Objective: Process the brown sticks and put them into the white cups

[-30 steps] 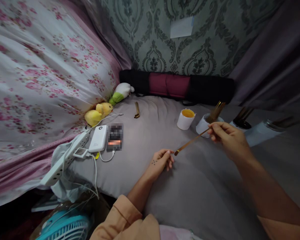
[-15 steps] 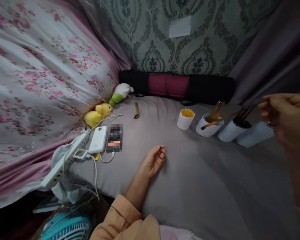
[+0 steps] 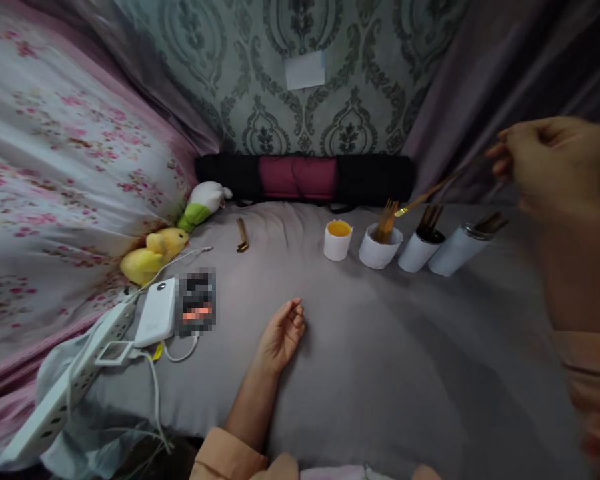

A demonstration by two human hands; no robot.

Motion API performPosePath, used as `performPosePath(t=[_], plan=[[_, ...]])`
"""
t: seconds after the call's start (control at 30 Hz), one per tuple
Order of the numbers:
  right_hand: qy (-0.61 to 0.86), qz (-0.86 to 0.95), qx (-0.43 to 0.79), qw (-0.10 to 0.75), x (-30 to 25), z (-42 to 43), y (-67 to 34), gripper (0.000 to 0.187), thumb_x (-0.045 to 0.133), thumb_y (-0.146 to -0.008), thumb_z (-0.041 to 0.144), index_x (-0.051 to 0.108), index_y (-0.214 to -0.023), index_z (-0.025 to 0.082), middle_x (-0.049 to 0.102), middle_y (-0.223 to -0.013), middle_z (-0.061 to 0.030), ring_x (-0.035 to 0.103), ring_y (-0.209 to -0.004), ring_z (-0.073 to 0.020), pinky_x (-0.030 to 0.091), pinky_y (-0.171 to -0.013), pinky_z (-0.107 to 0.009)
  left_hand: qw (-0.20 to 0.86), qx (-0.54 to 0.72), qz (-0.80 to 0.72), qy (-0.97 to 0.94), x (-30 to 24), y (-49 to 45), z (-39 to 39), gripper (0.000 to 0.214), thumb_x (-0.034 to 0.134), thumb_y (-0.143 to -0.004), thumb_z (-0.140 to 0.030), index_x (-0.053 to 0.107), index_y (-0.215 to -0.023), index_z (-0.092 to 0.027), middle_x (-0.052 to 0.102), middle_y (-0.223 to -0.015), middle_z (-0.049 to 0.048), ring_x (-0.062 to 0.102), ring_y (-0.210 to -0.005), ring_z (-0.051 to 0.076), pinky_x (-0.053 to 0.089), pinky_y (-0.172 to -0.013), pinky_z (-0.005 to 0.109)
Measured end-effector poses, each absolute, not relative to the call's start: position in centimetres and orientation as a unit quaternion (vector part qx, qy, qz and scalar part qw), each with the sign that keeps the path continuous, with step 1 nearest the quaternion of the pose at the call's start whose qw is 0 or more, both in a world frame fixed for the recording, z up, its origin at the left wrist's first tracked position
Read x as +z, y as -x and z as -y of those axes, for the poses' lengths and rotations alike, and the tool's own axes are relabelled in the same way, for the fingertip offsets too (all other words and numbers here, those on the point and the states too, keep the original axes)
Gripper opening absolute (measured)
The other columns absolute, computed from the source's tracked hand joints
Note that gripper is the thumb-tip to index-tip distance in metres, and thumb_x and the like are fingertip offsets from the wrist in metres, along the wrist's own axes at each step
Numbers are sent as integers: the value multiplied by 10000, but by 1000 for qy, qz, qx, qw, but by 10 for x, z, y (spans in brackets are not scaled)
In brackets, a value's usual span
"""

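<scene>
Raised at the right, my right hand point(image 3: 550, 160) pinches the end of a slim paintbrush point(image 3: 430, 192). The brush slants down to the left, its bright golden tip just above and beside the white cup point(image 3: 379, 252) that holds several golden-brown sticks. My left hand point(image 3: 284, 333) rests on the grey sheet with its fingers loosely curled, and nothing shows in it. A shorter white cup, yellow inside point(image 3: 337, 244), stands to the left of the stick cup. To its right are a white container with a dark rim point(image 3: 416, 253) and a tilted-looking white jar point(image 3: 457, 252), both holding dark sticks.
A few thin brown sticks point(image 3: 242, 235) lie on the grey sheet point(image 3: 360, 360). At the left are a power bank point(image 3: 156, 312), a blurred-out device point(image 3: 197, 301), cables, a power strip point(image 3: 65, 380) and plush toys point(image 3: 150, 257). A black-and-maroon roll point(image 3: 300, 177) lies along the wall.
My right hand has lifted, and the brush tip has risen from the stick cup's rim to above it. My view has turned to the right; the left hand stays on the sheet.
</scene>
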State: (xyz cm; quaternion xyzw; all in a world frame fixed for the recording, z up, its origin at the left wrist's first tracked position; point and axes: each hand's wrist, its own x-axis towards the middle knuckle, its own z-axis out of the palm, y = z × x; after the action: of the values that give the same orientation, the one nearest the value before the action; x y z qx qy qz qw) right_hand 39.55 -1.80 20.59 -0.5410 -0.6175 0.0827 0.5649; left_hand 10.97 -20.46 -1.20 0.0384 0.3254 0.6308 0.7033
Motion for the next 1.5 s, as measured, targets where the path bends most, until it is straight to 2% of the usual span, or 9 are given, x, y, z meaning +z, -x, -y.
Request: performPosePath(t=[0.07,0.23,0.5,0.9,1.23,1.37,1.5], plan=[[542,617,72,566,202,8,-396,384,416,-833,326,616,-923,12,651,-831,-158,476,-496,-7,335,-485,-220,704,631,-325,-35,-11,-111,205,124,540,-776,-172,596,-861,-102,538,-692,7,436,-510,25,369,-461,139],[507,697,85,499,188,-6,-387,307,459,-827,278,621,-893,26,647,-777,-110,474,-482,-11,351,-475,-179,702,627,-336,-34,-10,-112,205,119,544,-774,-174,600,-855,-107,538,-688,-1,438,-502,17,376,-459,138],[522,729,127,425,163,-18,-370,162,497,-798,247,622,-796,144,649,-708,-34,525,-475,-62,396,-461,-184,707,629,-322,-26,-13,-111,205,125,518,-782,-133,601,-869,-100,546,-695,12,442,-502,27,379,-453,149],[542,759,151,328,132,-31,-349,190,468,-782,244,633,-773,151,674,-732,-36,580,-575,-104,430,-575,-210,705,628,-329,-26,-14,-111,205,133,536,-769,-129,613,-872,-97,542,-705,14,446,-514,28,386,-457,145],[549,755,175,312,114,-39,-345,229,442,-779,253,643,-773,145,671,-716,-44,578,-568,-106,417,-565,-202,708,626,-326,-25,-15,-112,206,136,534,-776,-141,609,-882,-99,539,-707,12,444,-522,32,385,-466,150],[574,748,145,301,116,-39,-346,227,466,-769,280,661,-763,165,668,-694,-41,583,-597,-129,406,-556,-217,707,626,-328,-21,-14,-112,206,137,527,-782,-139,606,-884,-93,540,-712,16,441,-521,34,386,-463,151],[581,750,107,298,117,-40,-347,232,475,-770,290,682,-806,191,665,-676,-33,590,-664,-150,405,-610,-232,707,626,-328,-25,-15,-112,206,138,530,-779,-137,605,-887,-94,537,-712,15,438,-517,33,383,-458,152]])
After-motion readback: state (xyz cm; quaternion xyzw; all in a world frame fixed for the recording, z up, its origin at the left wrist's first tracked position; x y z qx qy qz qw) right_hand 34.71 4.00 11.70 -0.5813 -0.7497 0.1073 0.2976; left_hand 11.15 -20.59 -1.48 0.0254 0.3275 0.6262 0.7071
